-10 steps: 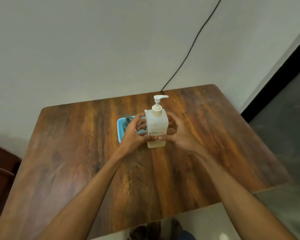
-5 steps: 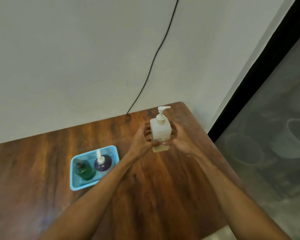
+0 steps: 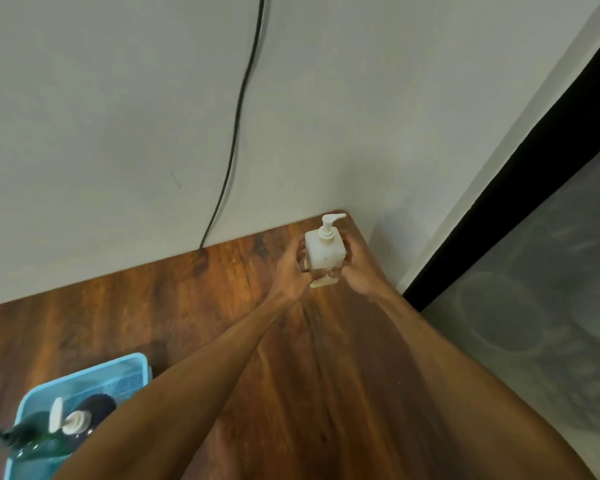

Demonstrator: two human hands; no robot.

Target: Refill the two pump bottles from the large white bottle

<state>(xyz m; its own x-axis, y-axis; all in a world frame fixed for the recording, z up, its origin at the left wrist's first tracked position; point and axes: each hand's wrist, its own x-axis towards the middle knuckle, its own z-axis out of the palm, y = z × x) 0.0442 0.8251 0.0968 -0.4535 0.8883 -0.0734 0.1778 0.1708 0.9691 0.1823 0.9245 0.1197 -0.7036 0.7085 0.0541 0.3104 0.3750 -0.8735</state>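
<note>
Large white bottle [image 3: 324, 252] upright at far right corner of tabletop [image 3: 187, 306], fingers [image 3: 294, 250] of left hand [image 3: 290, 271] and right hand [image 3: 359, 271] curled round its sides; advise seating base flat, clear of edge, one hand steadying before unscrewing pump; two pump bottles [image 3: 75, 421] wait in blue tray [image 3: 84, 372].

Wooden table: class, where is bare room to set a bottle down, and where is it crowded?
Bare: the table between wall and blue tray, left of the forearms, and between them. Crowded: the far corner, where left hand and right hand grip the white pump bottle, and the tray holding a green bottle and dark pump bottle.
</note>
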